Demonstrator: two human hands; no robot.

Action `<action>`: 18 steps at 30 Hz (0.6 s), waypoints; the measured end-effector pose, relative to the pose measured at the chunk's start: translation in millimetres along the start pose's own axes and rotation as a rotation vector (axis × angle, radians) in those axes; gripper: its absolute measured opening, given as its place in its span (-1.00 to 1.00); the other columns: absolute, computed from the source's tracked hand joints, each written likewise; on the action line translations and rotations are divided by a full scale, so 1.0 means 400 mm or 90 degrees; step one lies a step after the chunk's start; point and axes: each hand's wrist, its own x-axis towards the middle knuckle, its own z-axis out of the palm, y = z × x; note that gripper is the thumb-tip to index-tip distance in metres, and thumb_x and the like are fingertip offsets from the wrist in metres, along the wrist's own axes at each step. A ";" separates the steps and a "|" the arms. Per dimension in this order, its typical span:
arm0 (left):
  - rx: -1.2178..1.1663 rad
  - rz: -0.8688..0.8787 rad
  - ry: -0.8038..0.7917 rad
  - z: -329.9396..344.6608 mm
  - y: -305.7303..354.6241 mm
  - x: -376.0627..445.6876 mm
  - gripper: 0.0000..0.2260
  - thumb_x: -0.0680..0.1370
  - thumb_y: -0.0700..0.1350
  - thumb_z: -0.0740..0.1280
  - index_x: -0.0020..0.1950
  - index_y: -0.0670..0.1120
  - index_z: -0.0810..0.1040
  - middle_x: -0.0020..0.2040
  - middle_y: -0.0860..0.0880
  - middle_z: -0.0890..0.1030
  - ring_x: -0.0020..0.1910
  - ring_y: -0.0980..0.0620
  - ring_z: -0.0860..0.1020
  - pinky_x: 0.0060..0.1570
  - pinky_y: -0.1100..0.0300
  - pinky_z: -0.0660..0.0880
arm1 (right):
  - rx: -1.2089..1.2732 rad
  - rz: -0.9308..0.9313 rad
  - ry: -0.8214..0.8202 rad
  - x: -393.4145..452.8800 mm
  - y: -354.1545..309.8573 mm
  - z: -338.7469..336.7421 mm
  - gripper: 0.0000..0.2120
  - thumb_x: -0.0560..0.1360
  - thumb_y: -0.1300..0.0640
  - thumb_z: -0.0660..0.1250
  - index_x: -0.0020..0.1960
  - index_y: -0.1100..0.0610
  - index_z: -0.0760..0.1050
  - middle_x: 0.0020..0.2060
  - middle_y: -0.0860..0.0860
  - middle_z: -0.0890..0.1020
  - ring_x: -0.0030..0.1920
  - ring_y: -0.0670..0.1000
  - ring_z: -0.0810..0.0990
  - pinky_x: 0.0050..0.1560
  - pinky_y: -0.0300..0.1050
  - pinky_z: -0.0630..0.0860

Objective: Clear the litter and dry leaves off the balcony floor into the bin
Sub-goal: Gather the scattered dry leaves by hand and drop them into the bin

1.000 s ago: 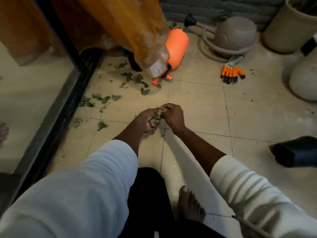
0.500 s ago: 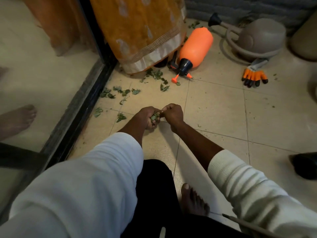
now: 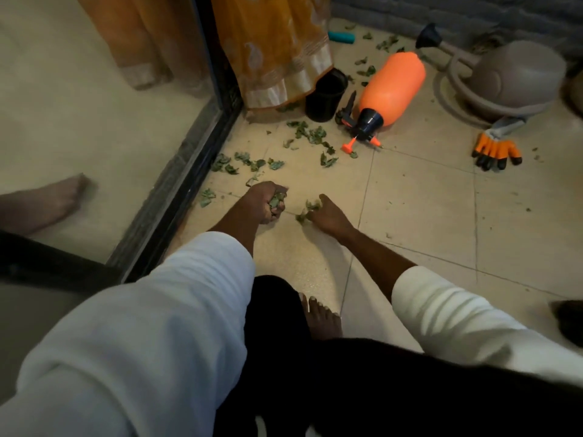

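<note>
Dry green leaves (image 3: 249, 162) lie scattered over the beige tiled floor near the door track, with more of them (image 3: 310, 134) by the sprayer and further ones at the back wall. My left hand (image 3: 263, 201) grips a bunch of leaves in a fist just above the floor. My right hand (image 3: 328, 214) is low on the tiles a little to the right, its fingers pinching a small clump of leaves (image 3: 307, 209). A small black bin (image 3: 325, 96) stands upright behind the leaves, beside an orange curtain.
An orange pump sprayer (image 3: 389, 93) lies on its side right of the bin. A grey watering can (image 3: 511, 80) and orange-black gloves (image 3: 497, 151) sit at the back right. A sliding-door track (image 3: 176, 190) and glass run along the left. My bare foot (image 3: 320, 315) is below my hands.
My hands, which were together over the leaves, have come apart; the right one has dropped to the floor on a fresh clump. The view has shifted, bringing the black bin into sight.
</note>
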 end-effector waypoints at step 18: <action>-0.073 -0.026 -0.049 -0.030 -0.060 0.064 -0.52 0.44 0.36 0.36 -0.33 -0.03 0.40 -0.46 0.01 0.35 -0.65 0.10 0.31 -0.66 0.37 0.19 | 0.043 -0.159 0.180 0.064 -0.049 0.059 -0.77 0.48 0.36 0.29 0.06 0.19 0.62 -0.12 0.11 0.69 -0.16 0.02 0.64 -0.18 -0.23 0.50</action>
